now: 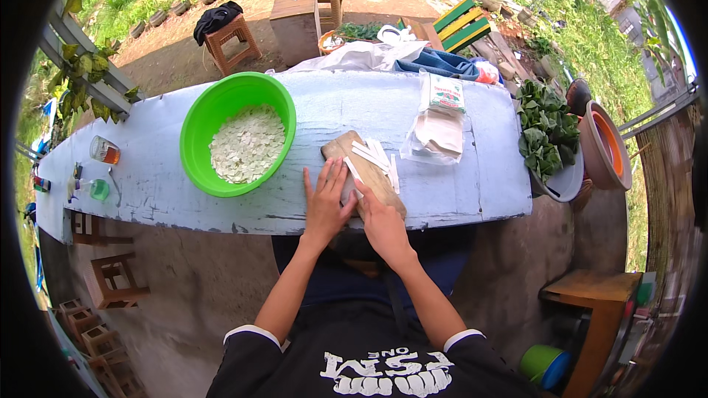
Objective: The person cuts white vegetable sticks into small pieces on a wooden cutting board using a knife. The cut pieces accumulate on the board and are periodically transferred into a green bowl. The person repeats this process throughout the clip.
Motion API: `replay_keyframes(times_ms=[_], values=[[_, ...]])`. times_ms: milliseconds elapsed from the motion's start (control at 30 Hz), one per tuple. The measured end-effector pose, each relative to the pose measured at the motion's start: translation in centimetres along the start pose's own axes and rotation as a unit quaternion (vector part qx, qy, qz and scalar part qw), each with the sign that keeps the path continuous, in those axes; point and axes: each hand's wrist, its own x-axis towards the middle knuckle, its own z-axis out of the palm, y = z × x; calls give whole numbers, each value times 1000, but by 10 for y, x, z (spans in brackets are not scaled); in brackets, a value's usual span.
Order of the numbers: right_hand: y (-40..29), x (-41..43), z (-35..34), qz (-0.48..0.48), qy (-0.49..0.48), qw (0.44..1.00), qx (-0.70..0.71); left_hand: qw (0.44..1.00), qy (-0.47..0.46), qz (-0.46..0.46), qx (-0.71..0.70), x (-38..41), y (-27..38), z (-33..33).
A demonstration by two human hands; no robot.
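Observation:
Across a wooden cutting board (381,190) at the table's near edge, both my hands lean in close together. My left hand (325,196) lies palm down over the board's left side, fingers stretched and thumb apart. Its fingertips are beside a pale strip (352,168). My right hand (381,221) is curled around what looks like a knife, index finger pointing forward; the handle is hidden, and a greyish blade (347,190) shows partly between the hands. More white strips (371,156) lie loose on the board's right. Left of it, a green basin (193,160) holds many small pale cut pieces (246,146).
Clear plastic packs (440,135) of pale sheets sit right of the board. Leafy greens (547,127) fill a basin (569,179) at the right end. Leftward stand a glass of amber liquid (105,150) and a spoon (115,185). Cloth and plastic (359,56) line the far edge.

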Motion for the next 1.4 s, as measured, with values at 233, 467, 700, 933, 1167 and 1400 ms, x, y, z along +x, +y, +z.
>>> replay_keyframes(times_ms=[233,467,700,933,1167,1400], values=[[8,-15,1,12,-11,1000,-21,998,-2,6,56,-3,1,4],[15,-29,0,9,1,1000,-28,997,-11,9,80,-2,3,4],[16,-46,-4,20,3,999,-30,997,-2,8,83,-3,2,7],[18,-66,-16,69,-47,996,-34,997,1,3,72,-3,4,4],[18,-83,-24,77,-37,996,-28,999,-1,-2,54,-2,5,5],[14,-84,-25,81,-32,995,-41,999,-4,-3,50,-1,6,1]])
